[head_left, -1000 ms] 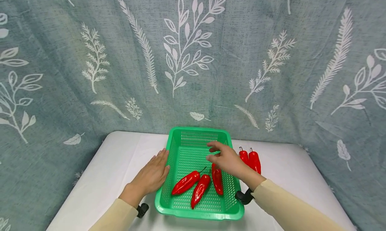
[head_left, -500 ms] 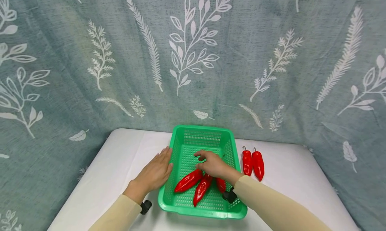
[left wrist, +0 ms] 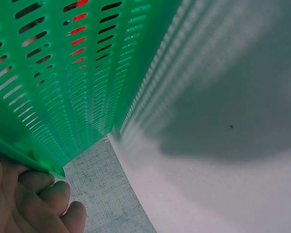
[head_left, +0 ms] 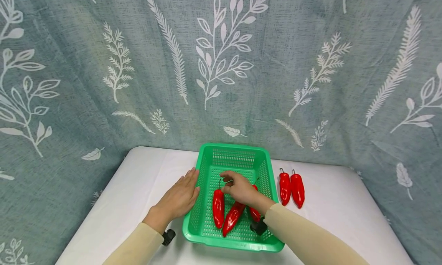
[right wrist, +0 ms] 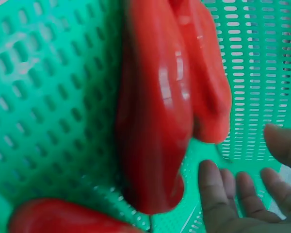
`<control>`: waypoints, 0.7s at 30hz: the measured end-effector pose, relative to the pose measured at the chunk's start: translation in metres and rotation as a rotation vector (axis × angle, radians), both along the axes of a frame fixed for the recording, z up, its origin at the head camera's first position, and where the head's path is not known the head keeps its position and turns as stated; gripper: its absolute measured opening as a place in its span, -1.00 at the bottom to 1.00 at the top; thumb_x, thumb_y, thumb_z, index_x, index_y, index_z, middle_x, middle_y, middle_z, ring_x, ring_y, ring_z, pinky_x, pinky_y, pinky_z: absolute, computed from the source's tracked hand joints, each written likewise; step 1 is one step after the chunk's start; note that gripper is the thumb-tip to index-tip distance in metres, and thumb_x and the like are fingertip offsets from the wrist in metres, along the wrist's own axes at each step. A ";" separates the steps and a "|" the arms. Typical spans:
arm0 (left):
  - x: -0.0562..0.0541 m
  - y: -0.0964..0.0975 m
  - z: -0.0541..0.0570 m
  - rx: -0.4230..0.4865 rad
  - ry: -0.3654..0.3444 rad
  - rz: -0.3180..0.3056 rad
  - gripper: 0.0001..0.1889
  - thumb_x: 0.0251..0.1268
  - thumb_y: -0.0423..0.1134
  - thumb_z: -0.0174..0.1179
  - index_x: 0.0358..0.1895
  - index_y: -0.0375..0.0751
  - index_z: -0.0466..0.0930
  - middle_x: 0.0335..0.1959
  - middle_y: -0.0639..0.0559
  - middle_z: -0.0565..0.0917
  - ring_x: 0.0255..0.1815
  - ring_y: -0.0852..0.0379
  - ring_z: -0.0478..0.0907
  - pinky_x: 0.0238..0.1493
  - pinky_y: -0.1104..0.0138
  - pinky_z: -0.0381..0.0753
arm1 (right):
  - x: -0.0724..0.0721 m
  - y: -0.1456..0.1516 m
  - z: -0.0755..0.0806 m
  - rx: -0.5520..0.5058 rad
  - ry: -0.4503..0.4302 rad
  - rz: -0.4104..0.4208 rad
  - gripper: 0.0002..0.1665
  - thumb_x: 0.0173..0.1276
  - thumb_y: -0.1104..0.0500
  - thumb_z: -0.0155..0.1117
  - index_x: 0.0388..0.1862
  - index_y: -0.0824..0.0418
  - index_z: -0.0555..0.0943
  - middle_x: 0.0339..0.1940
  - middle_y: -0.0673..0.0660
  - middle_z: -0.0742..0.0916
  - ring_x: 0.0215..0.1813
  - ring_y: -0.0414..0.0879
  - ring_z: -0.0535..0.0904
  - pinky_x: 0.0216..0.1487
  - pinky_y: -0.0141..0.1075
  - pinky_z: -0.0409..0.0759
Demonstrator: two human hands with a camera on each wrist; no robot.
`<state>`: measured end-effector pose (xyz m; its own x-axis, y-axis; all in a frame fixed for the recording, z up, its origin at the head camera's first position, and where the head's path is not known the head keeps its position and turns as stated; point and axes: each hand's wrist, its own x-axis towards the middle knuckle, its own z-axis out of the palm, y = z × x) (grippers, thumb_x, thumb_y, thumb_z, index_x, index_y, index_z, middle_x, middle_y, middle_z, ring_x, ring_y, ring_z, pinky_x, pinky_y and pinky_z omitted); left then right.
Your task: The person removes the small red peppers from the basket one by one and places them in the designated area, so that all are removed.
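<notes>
A green perforated plastic basket (head_left: 233, 246) holds three red peppers: a left one (head_left: 218, 209) lying nearly lengthwise, a middle one (head_left: 233, 219) slanted, and a right one (head_left: 254, 214) partly covered by my right arm. My right hand (head_left: 238, 188) hovers inside the basket above their stem ends, near the left pepper's stem. In the right wrist view, the fingers (right wrist: 211, 187) and thumb are spread with nothing between them, beside the blurred peppers (right wrist: 157, 107). My left hand (head_left: 179, 194) rests along the basket's left rim, and its fingertips (left wrist: 75, 216) show there in the left wrist view.
Two more red peppers, one nearer the basket (head_left: 284, 189) and one farther right (head_left: 297, 190), lie side by side on the white table (head_left: 331, 203). A grey-green curtain (head_left: 221, 65) with white leaf prints hangs close behind the basket.
My right hand has moved left over the peppers from the basket's right side. The left pepper has turned from slanted to nearly lengthwise. My left hand stays on the rim; the view has shifted slightly.
</notes>
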<state>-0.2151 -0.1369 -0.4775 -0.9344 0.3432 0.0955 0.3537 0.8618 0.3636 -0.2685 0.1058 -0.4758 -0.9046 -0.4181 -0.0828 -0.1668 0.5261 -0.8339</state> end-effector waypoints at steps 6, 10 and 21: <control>0.000 0.000 0.000 0.000 0.010 0.000 -0.35 0.77 -0.08 -0.15 0.68 -0.42 0.03 0.71 -0.28 0.13 0.73 -0.19 0.10 0.71 -0.03 0.18 | 0.003 0.005 -0.001 0.107 -0.030 -0.026 -0.28 0.24 0.32 0.55 0.40 0.29 0.56 0.23 0.35 0.70 0.21 0.23 0.67 0.09 -0.03 0.74; 0.000 -0.001 -0.002 -0.002 0.006 0.004 -0.34 0.77 -0.08 -0.15 0.68 -0.41 0.01 0.71 -0.27 0.11 0.73 -0.19 0.10 0.71 -0.03 0.17 | 0.003 -0.002 -0.005 0.155 -0.062 0.012 -0.19 0.19 0.27 0.62 0.42 0.28 0.53 0.22 0.33 0.70 0.18 0.18 0.66 0.09 -0.02 0.73; -0.001 -0.002 -0.001 -0.003 -0.008 0.006 -0.34 0.78 -0.07 -0.16 0.69 -0.39 0.01 0.72 -0.25 0.10 0.73 -0.16 0.08 0.71 -0.03 0.16 | 0.008 -0.027 -0.020 0.161 -0.105 0.063 -0.02 0.16 0.22 0.67 0.49 0.32 0.36 0.10 0.30 0.75 0.01 0.07 0.69 -0.02 -0.04 0.75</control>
